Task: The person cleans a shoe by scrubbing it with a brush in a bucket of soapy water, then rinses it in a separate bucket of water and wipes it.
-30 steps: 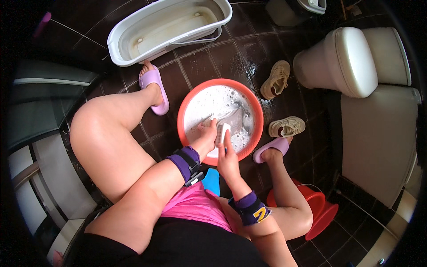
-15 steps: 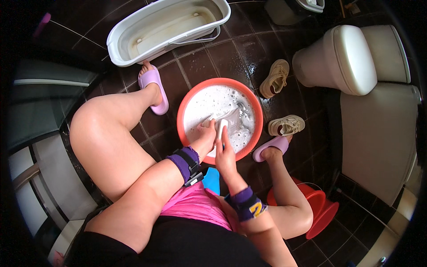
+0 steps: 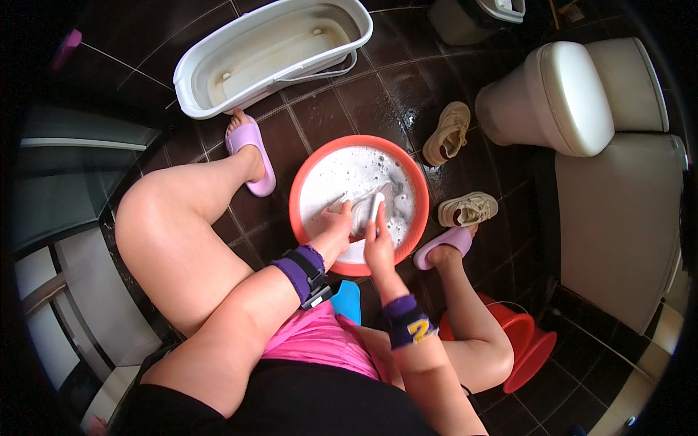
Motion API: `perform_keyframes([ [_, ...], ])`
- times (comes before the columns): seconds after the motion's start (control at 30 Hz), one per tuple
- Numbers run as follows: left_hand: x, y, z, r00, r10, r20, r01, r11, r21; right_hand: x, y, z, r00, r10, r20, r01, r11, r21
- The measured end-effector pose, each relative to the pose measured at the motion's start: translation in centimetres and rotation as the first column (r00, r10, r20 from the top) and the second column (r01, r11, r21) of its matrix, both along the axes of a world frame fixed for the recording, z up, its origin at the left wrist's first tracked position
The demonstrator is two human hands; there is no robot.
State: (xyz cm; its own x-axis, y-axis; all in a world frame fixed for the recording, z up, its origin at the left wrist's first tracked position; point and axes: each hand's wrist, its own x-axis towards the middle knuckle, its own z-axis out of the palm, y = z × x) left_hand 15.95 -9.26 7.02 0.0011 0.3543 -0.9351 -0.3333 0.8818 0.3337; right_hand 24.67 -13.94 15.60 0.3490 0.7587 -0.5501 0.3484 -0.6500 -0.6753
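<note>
An orange-red basin (image 3: 297, 182) stands between my feet, filled with white suds (image 3: 342, 167). My left hand (image 3: 336, 227) is closed on a pale grey, ridged item (image 3: 362, 215), partly sunk in the suds; its kind I cannot make out. In my right hand (image 3: 379, 251) is a slim white brush (image 3: 378, 205), gripped from below and tilted against the right side of that item. The brush's bristles are hidden. Both hands are over the near half of the basin.
Two beige sneakers (image 3: 448, 134) lie on the wet dark tiles right of the basin. A long white tub (image 3: 190, 91) stands at the far left, a toilet (image 3: 574, 98) at the right. Red buckets (image 3: 534, 356) are behind my right leg; a blue object (image 3: 347, 301) is near my lap.
My right hand with the brush has moved right, away from my left hand, and the brush stands more apart from it. The left hand stays on the grey item. The view has shifted slightly.
</note>
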Motion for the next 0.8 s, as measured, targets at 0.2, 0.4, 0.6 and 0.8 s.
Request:
perform_keyframes([
  [0.2, 1.4, -0.4, 4.7, 0.999, 0.013, -0.043, -0.018, 0.995, -0.102, 6.5, 0.2, -4.8, 0.968, -0.253, 0.006, 0.250, 0.951, -0.185],
  [0.4, -0.7, -0.6, 1.6, 0.987, -0.078, -0.141, 0.133, 0.888, 0.441, 6.3, -4.0, -5.2, 0.882, -0.404, -0.242, 0.369, 0.912, -0.177],
  [0.6, -0.7, -0.8, 0.2, 0.981, -0.051, -0.188, 0.158, 0.773, 0.614, -1.3, -4.9, 3.5, 0.933, -0.164, -0.320, 0.213, 0.969, 0.125],
  [0.8, -0.7, -2.5, -1.5, 0.992, 0.003, -0.126, 0.061, 0.862, 0.503, -1.1, 0.5, 1.2, 0.962, -0.257, -0.094, 0.251, 0.965, -0.075],
])
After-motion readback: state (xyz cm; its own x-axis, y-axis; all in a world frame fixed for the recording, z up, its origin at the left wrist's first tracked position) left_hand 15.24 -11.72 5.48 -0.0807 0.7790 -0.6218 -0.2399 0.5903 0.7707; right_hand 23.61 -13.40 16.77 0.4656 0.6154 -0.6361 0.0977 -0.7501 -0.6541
